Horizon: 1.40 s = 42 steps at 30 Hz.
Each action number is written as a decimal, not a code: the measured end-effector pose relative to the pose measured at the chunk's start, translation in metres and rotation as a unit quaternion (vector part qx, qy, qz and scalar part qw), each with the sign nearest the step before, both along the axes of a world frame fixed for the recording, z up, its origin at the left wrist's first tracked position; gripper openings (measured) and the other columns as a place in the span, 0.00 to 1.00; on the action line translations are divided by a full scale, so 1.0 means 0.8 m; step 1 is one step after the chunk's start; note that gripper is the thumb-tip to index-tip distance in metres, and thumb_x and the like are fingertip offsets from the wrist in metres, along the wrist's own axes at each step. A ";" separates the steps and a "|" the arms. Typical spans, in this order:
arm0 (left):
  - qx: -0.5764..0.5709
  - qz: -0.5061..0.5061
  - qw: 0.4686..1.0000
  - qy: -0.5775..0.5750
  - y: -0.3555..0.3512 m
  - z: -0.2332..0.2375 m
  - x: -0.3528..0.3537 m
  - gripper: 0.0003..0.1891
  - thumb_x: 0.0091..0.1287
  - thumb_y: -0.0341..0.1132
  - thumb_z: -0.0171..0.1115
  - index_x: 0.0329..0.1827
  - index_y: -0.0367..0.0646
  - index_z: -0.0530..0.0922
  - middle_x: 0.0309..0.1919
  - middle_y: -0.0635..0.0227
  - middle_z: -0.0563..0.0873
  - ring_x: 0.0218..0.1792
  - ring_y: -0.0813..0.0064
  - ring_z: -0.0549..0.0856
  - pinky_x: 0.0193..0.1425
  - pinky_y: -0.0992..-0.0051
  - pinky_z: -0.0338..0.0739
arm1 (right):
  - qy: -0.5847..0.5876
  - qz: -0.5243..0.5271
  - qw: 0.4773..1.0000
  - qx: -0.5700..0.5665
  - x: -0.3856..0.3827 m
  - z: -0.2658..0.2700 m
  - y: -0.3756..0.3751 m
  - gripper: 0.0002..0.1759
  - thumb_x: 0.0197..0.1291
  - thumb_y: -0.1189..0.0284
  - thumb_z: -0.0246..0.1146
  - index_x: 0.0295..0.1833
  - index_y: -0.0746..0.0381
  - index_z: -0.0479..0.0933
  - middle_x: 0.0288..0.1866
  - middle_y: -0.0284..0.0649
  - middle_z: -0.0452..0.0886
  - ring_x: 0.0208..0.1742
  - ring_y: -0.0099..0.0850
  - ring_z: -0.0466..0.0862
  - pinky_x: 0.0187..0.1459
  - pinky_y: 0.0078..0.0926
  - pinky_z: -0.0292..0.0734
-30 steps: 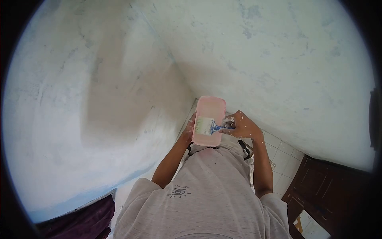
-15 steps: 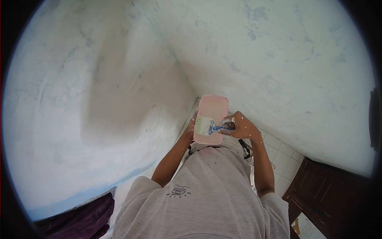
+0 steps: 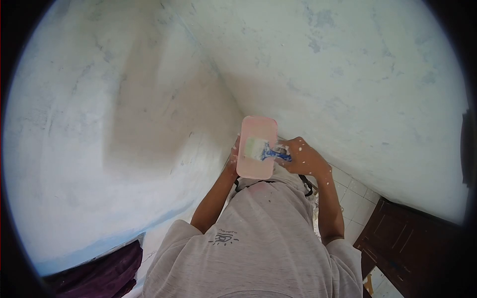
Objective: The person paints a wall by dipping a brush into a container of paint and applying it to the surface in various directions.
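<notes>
A pink rectangular plastic tub (image 3: 257,172) is held up in front of my waist. My left hand (image 3: 235,152) grips it along its left side, with the fingers partly hidden behind the wall. In my right hand (image 3: 301,156) is a wide paintbrush (image 3: 271,153) with a blue handle smeared with white paint. Its pale bristles lie over the tub's opening, pointing left. White paint spots dot the back of my right hand and its fingers.
Two patchy whitish walls (image 3: 348,94) meet in a corner just ahead. At lower right stands a dark brown wooden cabinet (image 3: 405,243) on white floor tiles (image 3: 355,198). A dark purple cloth (image 3: 99,273) hangs at lower left.
The tub has shifted slightly left with my left hand. The brush has moved up a little within the tub's outline, and my right hand has turned slightly around its handle.
</notes>
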<state>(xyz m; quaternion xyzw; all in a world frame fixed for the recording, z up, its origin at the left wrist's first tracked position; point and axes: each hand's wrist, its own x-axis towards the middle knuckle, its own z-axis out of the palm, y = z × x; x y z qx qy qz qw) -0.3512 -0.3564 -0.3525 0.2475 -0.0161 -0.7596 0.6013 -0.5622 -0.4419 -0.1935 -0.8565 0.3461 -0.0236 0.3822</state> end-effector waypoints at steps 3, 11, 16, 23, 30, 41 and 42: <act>-0.049 -0.006 0.998 0.035 -0.010 0.002 0.001 0.32 0.72 0.61 0.47 0.68 0.46 0.69 0.58 0.63 0.79 0.55 0.67 0.81 0.57 0.64 0.80 | 0.018 0.006 1.000 0.010 0.019 -0.002 -0.007 0.25 0.54 0.63 0.68 0.57 0.62 0.79 0.46 0.51 0.83 0.55 0.43 0.79 0.55 0.37 0.75; 0.010 -0.014 0.995 -0.100 -0.012 -0.002 0.012 0.33 0.72 0.62 0.46 0.72 0.49 0.65 0.62 0.62 0.77 0.57 0.64 0.80 0.60 0.59 0.79 | 0.065 0.022 0.997 0.035 0.036 -0.005 -0.015 0.27 0.56 0.58 0.66 0.57 0.62 0.79 0.49 0.50 0.82 0.59 0.42 0.76 0.58 0.38 0.74; -0.028 0.049 0.994 -0.095 -0.001 0.003 0.011 0.36 0.70 0.63 0.47 0.72 0.47 0.63 0.62 0.61 0.76 0.58 0.61 0.80 0.61 0.59 0.78 | -0.005 0.024 1.000 -0.019 0.019 -0.014 -0.018 0.22 0.57 0.62 0.67 0.52 0.65 0.79 0.36 0.47 0.82 0.42 0.39 0.81 0.46 0.35 0.77; -0.058 0.055 0.996 0.040 0.007 -0.003 0.051 0.32 0.73 0.60 0.45 0.72 0.48 0.64 0.62 0.64 0.77 0.60 0.66 0.79 0.61 0.61 0.79 | -0.216 -0.163 0.832 0.484 -0.009 -0.051 0.002 0.10 0.67 0.67 0.60 0.46 0.63 0.74 0.24 0.30 0.67 0.20 0.16 0.61 0.18 0.18 0.52; -0.082 0.124 0.986 -0.081 0.028 -0.049 0.088 0.33 0.73 0.60 0.45 0.73 0.46 0.63 0.63 0.64 0.76 0.61 0.66 0.78 0.64 0.61 0.76 | -0.394 -0.246 0.670 0.579 0.024 -0.072 0.047 0.13 0.68 0.67 0.57 0.52 0.63 0.71 0.28 0.32 0.70 0.20 0.16 0.62 0.18 0.14 0.54; -0.076 0.048 0.996 0.015 0.130 -0.027 0.116 0.37 0.70 0.64 0.44 0.73 0.46 0.62 0.64 0.58 0.75 0.62 0.54 0.76 0.66 0.49 0.71 | -0.384 -0.213 0.853 0.283 0.051 0.045 0.082 0.15 0.71 0.64 0.56 0.51 0.65 0.75 0.24 0.30 0.72 0.21 0.18 0.66 0.23 0.17 0.59; -0.092 0.036 0.994 0.039 0.144 -0.015 0.112 0.38 0.70 0.64 0.44 0.73 0.46 0.61 0.65 0.58 0.74 0.63 0.54 0.76 0.65 0.49 0.71 | -0.325 -0.229 0.886 0.240 0.051 0.065 0.090 0.15 0.72 0.63 0.55 0.50 0.65 0.75 0.24 0.30 0.72 0.21 0.17 0.65 0.23 0.17 0.59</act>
